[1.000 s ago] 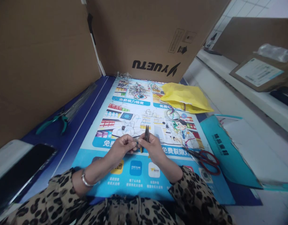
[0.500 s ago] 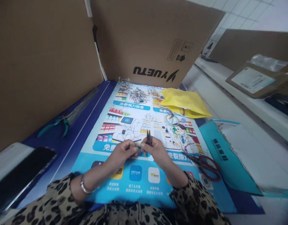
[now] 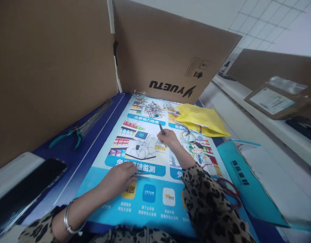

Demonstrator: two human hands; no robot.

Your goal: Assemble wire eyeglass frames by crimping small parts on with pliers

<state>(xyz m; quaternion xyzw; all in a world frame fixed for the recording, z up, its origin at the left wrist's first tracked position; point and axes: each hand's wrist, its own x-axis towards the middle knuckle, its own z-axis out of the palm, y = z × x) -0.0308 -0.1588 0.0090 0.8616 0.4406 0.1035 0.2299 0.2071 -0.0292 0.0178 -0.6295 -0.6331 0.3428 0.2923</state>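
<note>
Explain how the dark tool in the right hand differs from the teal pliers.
The dark tool is held in the right hand, while the teal pliers lie on the blue surface. The hand covers much of the dark tool; the teal pliers show two spread handles. Both are hand tools.

The right hand (image 3: 168, 139), pliers (image 3: 161, 129) in it, has parted from the left hand (image 3: 122, 177) and moved forward; the left has drawn back (a thin wire (image 3: 143, 173) now sticks out from it).

The pliers (image 3: 161, 128) look metal — the cardboard (image 3: 56, 67) matt, the bangle (image 3: 66, 220) shiny
</note>
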